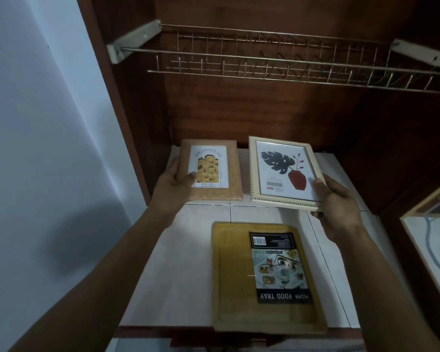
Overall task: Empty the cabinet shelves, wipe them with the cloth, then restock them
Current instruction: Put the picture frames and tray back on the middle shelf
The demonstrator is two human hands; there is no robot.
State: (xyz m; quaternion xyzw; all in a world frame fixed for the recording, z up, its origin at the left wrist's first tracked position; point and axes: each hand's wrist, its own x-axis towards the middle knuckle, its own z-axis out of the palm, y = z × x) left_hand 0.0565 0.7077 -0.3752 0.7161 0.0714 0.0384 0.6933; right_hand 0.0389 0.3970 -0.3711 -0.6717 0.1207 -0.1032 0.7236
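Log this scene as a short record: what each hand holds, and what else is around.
left hand: grips brown frame, yellow print
right hand: grips cream frame, leaf-and-vase print
yellow food tray: flat on tiled surface, nearer the person than the frames
wire rack: mounted above, inside the cabinet

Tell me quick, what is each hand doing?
Left hand: holding the brown picture frame.
Right hand: holding the cream picture frame.

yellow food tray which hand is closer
Right. The right hand grips the cream picture frame just beyond the yellow food tray; the left hand grips the tan picture frame farther off left.
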